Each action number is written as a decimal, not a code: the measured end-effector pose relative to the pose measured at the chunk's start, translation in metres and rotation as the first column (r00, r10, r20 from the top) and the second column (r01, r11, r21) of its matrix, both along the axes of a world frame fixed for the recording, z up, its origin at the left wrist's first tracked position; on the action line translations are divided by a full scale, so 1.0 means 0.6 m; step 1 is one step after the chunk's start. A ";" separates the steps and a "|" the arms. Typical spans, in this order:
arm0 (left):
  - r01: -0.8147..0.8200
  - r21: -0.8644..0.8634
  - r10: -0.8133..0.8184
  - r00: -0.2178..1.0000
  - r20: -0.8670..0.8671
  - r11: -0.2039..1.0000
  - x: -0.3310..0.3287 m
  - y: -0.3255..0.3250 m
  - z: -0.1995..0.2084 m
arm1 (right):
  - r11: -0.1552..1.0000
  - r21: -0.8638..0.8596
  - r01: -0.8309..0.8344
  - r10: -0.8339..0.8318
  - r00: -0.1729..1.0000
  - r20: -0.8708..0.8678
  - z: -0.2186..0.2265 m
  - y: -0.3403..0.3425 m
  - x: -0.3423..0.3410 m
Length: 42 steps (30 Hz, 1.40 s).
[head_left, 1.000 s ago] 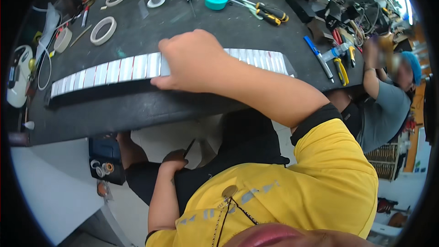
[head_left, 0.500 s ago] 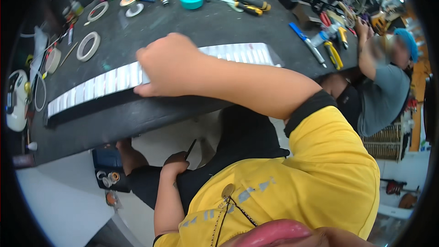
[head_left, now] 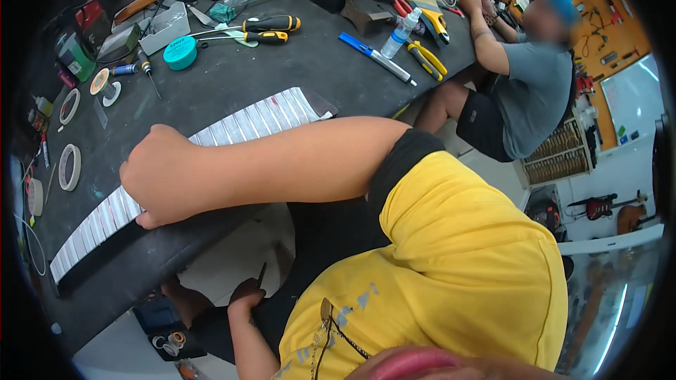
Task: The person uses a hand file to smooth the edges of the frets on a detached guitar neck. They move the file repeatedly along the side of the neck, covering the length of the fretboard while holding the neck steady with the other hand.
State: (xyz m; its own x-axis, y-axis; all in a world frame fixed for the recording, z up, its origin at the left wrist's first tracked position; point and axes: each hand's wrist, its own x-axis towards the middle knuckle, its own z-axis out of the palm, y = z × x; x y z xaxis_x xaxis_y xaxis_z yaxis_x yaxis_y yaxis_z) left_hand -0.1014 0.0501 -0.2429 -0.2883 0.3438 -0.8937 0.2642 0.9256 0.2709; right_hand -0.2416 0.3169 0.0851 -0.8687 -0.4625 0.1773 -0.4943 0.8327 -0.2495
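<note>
A long tapered guitar fretboard [head_left: 246, 121], masked with silvery-white strips between its frets, lies along the near edge of the bench. My right hand [head_left: 165, 177] reaches across from the right and rests on it in a fist, thumb low at its near side. Whatever that fist may hold is hidden beneath the fingers. Below the bench, by my thigh, my left hand [head_left: 246, 295] is closed around a thin dark stick-like tool [head_left: 263, 274] that points up.
Screwdrivers [head_left: 271, 24], a turquoise round tin [head_left: 180, 53], a blue-and-silver pen-shaped tool [head_left: 377, 60] and yellow pliers [head_left: 427, 61] lie on the dark bench [head_left: 232, 77]. Tape rolls [head_left: 69, 167] sit at left. A seated person [head_left: 528, 91] in a blue cap works at the right.
My right fist has slid leftward along the fretboard. The whole view has turned, showing more of the room at right. My left hand still holds the thin tool low down.
</note>
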 end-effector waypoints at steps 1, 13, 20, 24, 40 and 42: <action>0.053 0.003 -0.053 0.999 -0.004 0.999 0.001 0.000 -0.005 | 1.000 -0.012 -0.001 0.001 1.000 -0.016 -0.001 0.000 -0.001; -0.094 0.074 0.098 0.994 -0.056 0.993 0.008 -0.015 -0.008 | 0.999 -0.033 0.013 -0.015 0.998 -0.053 -0.006 -0.001 0.002; -0.078 0.074 0.082 0.995 -0.058 0.994 0.009 -0.016 -0.014 | 1.000 -0.003 0.008 -0.008 1.000 -0.022 0.002 0.003 0.001; -0.096 0.093 0.101 0.994 -0.050 0.991 0.013 -0.014 -0.002 | 1.000 -0.010 0.012 -0.013 0.999 -0.039 -0.002 0.000 0.000; -0.106 0.210 0.159 0.955 -0.252 0.972 0.061 -0.017 0.091 | 1.000 -0.005 0.022 -0.022 1.000 -0.021 0.000 0.002 -0.001; -0.083 0.161 0.119 0.966 -0.231 0.983 0.058 -0.021 0.088 | 1.000 -0.011 0.026 -0.026 0.999 -0.023 -0.001 -0.001 0.001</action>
State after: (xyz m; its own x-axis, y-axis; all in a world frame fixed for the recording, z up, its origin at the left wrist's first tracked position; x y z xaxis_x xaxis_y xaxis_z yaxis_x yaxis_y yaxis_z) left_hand -0.0667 0.0377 -0.1903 -0.5267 0.4259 -0.7357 0.2455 0.9048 0.3481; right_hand -0.2408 0.3163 0.0844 -0.8759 -0.4378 0.2026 -0.4784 0.8426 -0.2474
